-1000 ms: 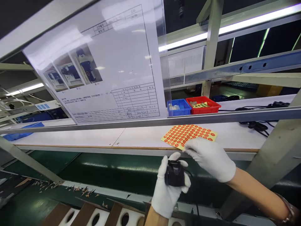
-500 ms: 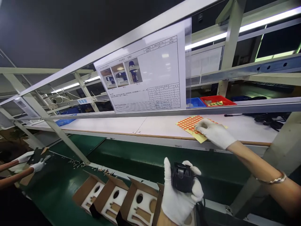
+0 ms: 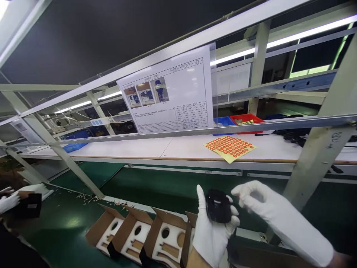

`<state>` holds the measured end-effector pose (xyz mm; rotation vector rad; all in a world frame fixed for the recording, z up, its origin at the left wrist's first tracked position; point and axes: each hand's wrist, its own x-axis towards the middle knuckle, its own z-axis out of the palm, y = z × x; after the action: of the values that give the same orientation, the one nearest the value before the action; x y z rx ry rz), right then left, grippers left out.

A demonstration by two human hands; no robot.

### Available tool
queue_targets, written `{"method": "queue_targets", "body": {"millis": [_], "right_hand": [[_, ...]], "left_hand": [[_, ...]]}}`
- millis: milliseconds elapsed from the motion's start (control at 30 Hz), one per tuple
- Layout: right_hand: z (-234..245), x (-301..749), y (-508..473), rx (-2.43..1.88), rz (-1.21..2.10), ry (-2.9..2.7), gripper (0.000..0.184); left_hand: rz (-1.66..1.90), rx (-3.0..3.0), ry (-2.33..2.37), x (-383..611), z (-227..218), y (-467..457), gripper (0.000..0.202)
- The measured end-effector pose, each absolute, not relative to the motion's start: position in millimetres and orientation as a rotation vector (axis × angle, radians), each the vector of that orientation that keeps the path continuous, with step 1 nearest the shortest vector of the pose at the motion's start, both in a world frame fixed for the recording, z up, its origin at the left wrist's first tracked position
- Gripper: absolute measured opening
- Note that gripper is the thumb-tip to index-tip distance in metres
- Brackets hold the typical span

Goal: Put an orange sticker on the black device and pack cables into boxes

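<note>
Green conveyor belt (image 3: 156, 186) runs across the lower half of the view, and behind it a long white worktop (image 3: 134, 148) stretches from left to right under a metal frame. A large clear-sleeved instruction sheet (image 3: 170, 96) hangs from the frame above the worktop's back edge. Along the belt's near edge stands a row of open cardboard boxes (image 3: 136, 234) with white cut-out inserts. A yellow sheet of red round stickers (image 3: 230, 147) lies at the worktop's front edge, one corner hanging over it; a blue bin (image 3: 223, 121) and a red bin (image 3: 247, 119) sit at the back edge. The left hand (image 3: 212, 234), in a white glove, is closed around a small black device (image 3: 218, 205), held upright above the belt's near edge. The right hand (image 3: 264, 204), also gloved, hovers just beside the device with thumb and forefinger pinched narrowly together; whether anything sits between them is too small to tell. A co-worker's gloved hand (image 3: 9, 201) holds a dark item at far left.
</note>
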<state>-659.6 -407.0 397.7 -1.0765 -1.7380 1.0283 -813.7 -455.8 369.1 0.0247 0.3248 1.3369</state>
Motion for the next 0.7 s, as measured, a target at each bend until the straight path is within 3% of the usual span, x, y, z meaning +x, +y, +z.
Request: {"method": "queue_targets", "body": {"millis": [133,300,567,700], "right_hand": [[379.4,-658.6,-421.3,-1.332,1.223,-1.677,0.033],[365.5,-653.6,-432.2,-1.417,0.932,-1.817,0.026],[373.0,-649.2,-437.6,-1.409,0.822,-1.973,0.021],[387.1,-642.7,-446.0,-1.381,0.956,-2.006,0.023]], "left_hand": [[1.225,0.001,0.256,-806.2,365.5,-462.6,0.078],[1.112,-0.097,0.053,-802.9,356.6,-467.7,0.077],[1.059,0.185,0.228,-790.7,333.1,-474.4,0.088],[1.162,0.387,0.491,-790.3,325.0,-483.5,0.066]]}}
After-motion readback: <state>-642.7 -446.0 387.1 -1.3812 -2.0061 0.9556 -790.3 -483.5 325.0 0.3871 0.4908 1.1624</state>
